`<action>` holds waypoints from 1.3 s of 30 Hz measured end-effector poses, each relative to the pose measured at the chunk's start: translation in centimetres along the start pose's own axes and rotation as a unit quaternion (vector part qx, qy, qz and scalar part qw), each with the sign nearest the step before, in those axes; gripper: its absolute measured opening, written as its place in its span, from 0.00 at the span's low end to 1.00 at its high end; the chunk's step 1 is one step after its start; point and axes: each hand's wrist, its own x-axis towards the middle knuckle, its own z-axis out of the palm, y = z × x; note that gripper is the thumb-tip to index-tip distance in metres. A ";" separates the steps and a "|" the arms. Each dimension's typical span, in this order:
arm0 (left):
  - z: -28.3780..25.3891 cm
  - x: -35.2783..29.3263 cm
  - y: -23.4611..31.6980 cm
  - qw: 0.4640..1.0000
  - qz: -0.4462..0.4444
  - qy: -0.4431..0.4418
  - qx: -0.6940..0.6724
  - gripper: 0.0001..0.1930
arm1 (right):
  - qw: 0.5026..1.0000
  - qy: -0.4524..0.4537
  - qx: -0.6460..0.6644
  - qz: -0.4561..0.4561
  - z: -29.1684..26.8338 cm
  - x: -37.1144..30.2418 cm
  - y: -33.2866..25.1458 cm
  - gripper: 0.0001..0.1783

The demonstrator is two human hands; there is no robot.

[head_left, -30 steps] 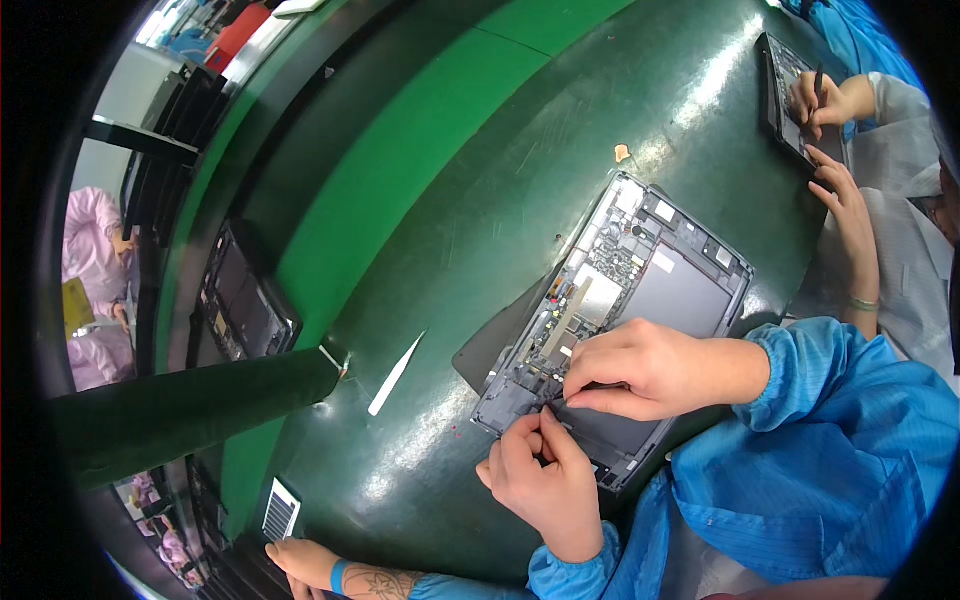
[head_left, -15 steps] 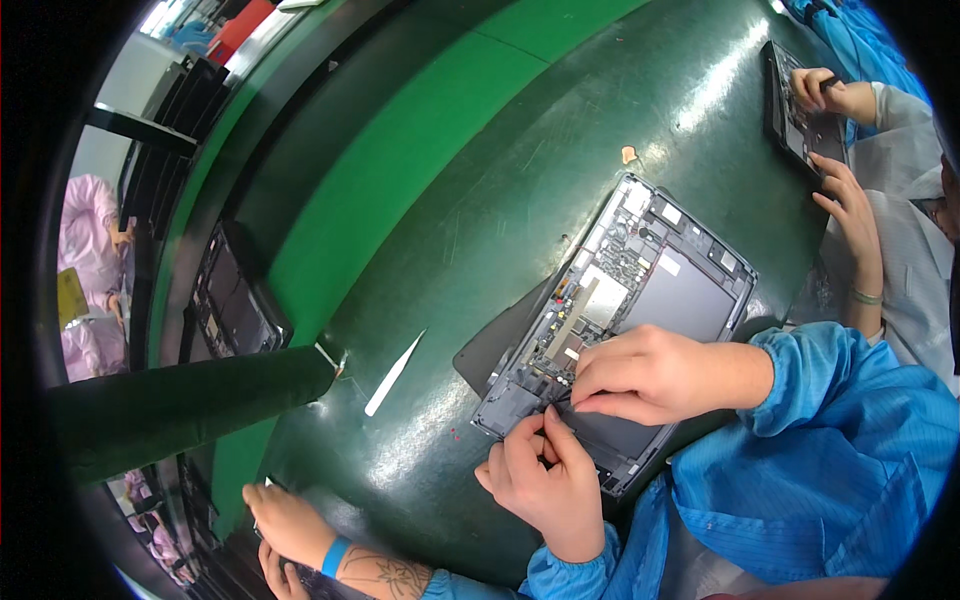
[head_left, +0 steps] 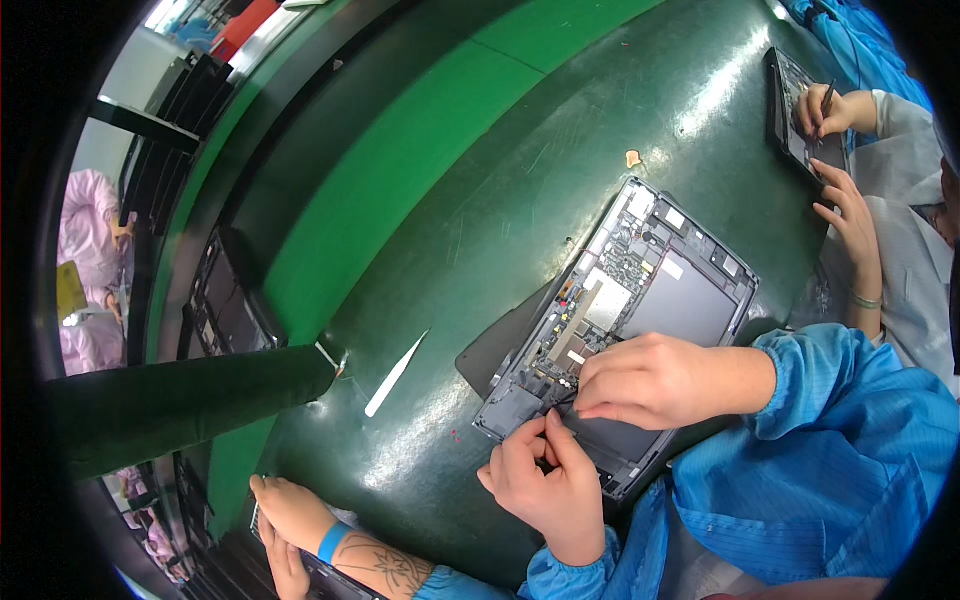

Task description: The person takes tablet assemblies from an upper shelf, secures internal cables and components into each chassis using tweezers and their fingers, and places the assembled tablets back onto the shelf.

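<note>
Overhanging a matte grey rectangular device [head_left: 682, 308] — bare, bent fingers [head_left: 608, 386].

Left grip [head_left: 545, 488] and right grip [head_left: 658, 380] nearly meet (both curled, pinching)

I cannot make out what, if anything, sits between the fingertips of the left hand [head_left: 545, 485] and right hand [head_left: 665, 380]; it is too small. The right hand hides part of the opened device [head_left: 690, 290], which itself partly covers a dark panel [head_left: 497, 348]. Reddish specks [head_left: 455, 436] on the worktop [head_left: 470, 270] are unidentifiable to me. The bottom edge cuts off a co-worker's blue sleeve [head_left: 460, 584].
</note>
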 end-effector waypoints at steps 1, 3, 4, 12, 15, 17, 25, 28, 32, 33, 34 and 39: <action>0.6 -0.4 0.2 1.000 0.000 -0.007 -0.002 0.07 | 1.000 0.002 -0.001 0.006 -0.2 -0.4 0.2 0.06; 1.2 -0.4 0.2 0.988 -0.120 0.020 -0.093 0.08 | 0.996 -0.031 0.058 0.064 -0.5 0.5 1.0 0.07; 1.0 -0.6 0.3 0.988 -0.119 0.018 -0.097 0.08 | 0.996 -0.030 0.053 0.066 -1.1 1.2 0.8 0.07; 0.3 -0.2 0.0 0.999 0.027 0.036 0.010 0.17 | 0.964 -0.212 0.098 0.129 -3.9 6.6 0.5 0.10; 0.6 0.4 0.7 0.998 -0.010 -0.018 -0.061 0.21 | 0.958 -0.231 0.091 0.142 -4.6 6.4 0.6 0.10; 0.7 0.5 0.7 0.997 -0.014 -0.029 -0.076 0.21 | 0.962 -0.217 0.088 0.142 -4.5 5.8 0.8 0.08; 0.6 1.2 1.1 0.992 -0.058 -0.053 -0.098 0.21 | 0.973 -0.176 0.113 0.094 -4.1 5.3 2.2 0.07; 0.6 1.4 1.2 0.983 -0.089 -0.054 -0.150 0.21 | 0.973 -0.192 0.098 0.084 -3.8 5.6 2.3 0.07; 0.5 1.4 0.8 0.977 -0.094 -0.056 -0.183 0.20 | 0.968 -0.213 0.097 0.095 -3.6 6.0 2.3 0.07; 0.4 1.4 0.8 0.971 -0.107 -0.059 -0.204 0.20 | 0.967 -0.214 0.098 0.094 -3.6 6.1 2.2 0.07; 0.3 1.4 0.7 0.971 -0.108 -0.058 -0.204 0.20 | 0.964 -0.213 0.116 0.109 -3.6 6.2 2.0 0.07; -0.4 1.4 1.0 0.968 -0.129 -0.073 -0.200 0.19 | 0.961 -0.221 0.123 0.115 -3.2 6.2 1.9 0.07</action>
